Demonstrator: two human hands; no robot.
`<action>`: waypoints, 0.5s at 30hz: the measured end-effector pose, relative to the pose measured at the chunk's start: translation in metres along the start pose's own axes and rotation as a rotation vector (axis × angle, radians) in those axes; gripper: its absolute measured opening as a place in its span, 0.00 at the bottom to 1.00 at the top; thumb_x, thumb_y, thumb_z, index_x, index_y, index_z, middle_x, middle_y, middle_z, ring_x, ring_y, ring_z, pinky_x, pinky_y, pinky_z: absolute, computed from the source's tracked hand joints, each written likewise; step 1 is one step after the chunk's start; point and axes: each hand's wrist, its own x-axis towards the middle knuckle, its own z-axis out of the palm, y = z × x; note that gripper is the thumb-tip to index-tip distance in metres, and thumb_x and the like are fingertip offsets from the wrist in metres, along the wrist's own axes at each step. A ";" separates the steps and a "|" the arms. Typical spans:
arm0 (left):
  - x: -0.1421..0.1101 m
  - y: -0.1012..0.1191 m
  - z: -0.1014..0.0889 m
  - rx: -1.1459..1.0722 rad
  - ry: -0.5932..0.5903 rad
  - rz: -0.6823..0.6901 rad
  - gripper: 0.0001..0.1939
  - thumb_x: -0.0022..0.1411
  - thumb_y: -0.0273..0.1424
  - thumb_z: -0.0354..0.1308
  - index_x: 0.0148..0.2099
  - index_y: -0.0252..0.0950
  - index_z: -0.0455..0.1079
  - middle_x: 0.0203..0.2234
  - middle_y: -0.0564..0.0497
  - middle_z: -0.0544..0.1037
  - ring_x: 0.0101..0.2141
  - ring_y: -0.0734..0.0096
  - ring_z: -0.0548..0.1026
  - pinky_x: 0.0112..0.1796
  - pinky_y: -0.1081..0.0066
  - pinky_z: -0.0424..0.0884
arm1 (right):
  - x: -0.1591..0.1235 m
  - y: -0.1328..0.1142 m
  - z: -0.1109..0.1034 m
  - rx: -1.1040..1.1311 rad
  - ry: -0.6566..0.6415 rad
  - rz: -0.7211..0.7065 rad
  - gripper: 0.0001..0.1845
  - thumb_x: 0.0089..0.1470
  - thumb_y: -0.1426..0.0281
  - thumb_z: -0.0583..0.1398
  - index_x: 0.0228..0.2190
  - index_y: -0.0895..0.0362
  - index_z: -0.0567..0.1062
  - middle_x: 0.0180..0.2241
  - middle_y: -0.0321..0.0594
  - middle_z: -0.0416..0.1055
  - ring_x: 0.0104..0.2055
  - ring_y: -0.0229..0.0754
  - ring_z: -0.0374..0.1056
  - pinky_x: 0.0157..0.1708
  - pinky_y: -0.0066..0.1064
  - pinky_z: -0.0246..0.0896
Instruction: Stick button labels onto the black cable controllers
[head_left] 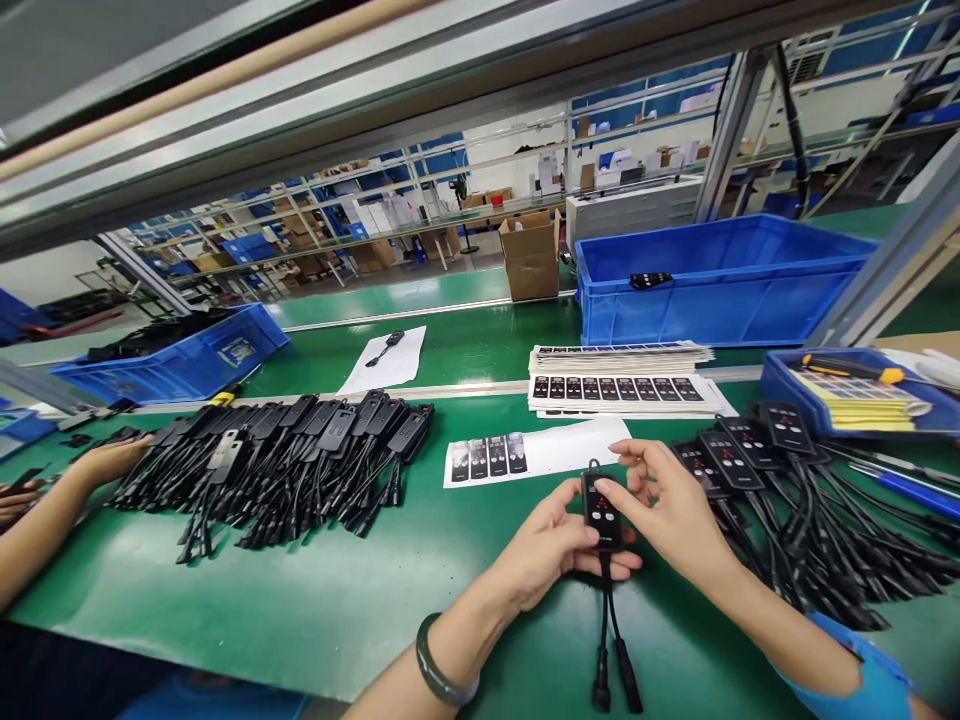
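Observation:
My left hand (551, 545) is closed round a black controller (602, 520) with two short cable ends (606, 630) hanging from it. The controller's front carries a dark label with red marks and pale buttons. Its fingers pass behind the controller, and its thumb lies on the lower front. The thumb of my right hand (667, 505) presses on the upper part of the label, while the other fingers are spread beside the top edge. Just beyond lies a white label sheet (559, 452) with several dark labels left at one end.
Labelled controllers (731, 460) lie heaped at right; many more controllers (330, 430) lie at left, near another person's hand (112, 460). Label sheets (615, 395) are stacked behind. Blue bins (705, 305), a blue tray (930, 400), a cardboard box (531, 255) and metal posts (727, 150) stand around.

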 end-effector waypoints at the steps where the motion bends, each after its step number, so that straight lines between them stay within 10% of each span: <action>1: 0.000 0.001 -0.001 -0.013 -0.003 0.009 0.26 0.51 0.32 0.55 0.53 0.35 0.58 0.36 0.40 0.74 0.34 0.56 0.76 0.34 0.70 0.76 | 0.000 0.001 0.002 0.029 -0.047 0.013 0.21 0.52 0.60 0.59 0.45 0.57 0.66 0.35 0.40 0.63 0.30 0.37 0.63 0.25 0.27 0.62; 11: 0.004 0.003 -0.006 -0.052 0.072 0.131 0.21 0.57 0.37 0.50 0.52 0.35 0.61 0.36 0.40 0.73 0.31 0.64 0.75 0.24 0.78 0.73 | -0.016 -0.007 0.013 0.412 -0.490 0.156 0.52 0.41 0.68 0.66 0.61 0.52 0.45 0.58 0.46 0.52 0.49 0.44 0.64 0.40 0.32 0.68; 15: 0.005 0.002 -0.004 -0.015 0.094 0.138 0.22 0.58 0.37 0.50 0.54 0.36 0.59 0.38 0.41 0.72 0.32 0.65 0.76 0.27 0.76 0.75 | -0.013 -0.001 0.012 0.334 -0.439 0.094 0.35 0.57 0.61 0.54 0.62 0.58 0.50 0.53 0.48 0.62 0.50 0.45 0.64 0.50 0.39 0.61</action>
